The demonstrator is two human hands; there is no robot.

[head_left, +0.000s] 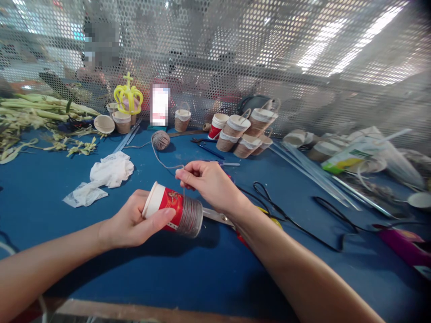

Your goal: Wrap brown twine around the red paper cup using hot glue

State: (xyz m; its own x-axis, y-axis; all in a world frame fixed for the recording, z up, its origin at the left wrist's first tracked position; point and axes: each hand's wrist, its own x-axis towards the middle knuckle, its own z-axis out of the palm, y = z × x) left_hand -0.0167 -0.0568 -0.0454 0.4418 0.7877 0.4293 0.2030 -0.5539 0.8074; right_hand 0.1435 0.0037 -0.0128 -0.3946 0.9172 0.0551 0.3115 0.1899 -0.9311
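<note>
My left hand [134,217] is wrapped round a red and white paper cup [173,204] that lies tilted on its side in the air, its rim toward the left. Grey yarn [191,219] is wound in close turns round the lower part of the cup. Above the cup, my right hand [205,179] pinches the yarn strand between thumb and fingers. From there the strand runs back to a ball of yarn [160,140] on the blue table. Scissors [218,216] lie behind the cup, partly hidden by my right forearm.
Crumpled white material [112,169] lies at left, near dried husks [40,107]. Several wrapped cups with handles [247,146], a phone [160,105] and a yellow crown [128,96] stand along the perforated metal screen [208,54]. Pliers [208,146], glue sticks [313,172] and a black cable [303,231] lie rightward.
</note>
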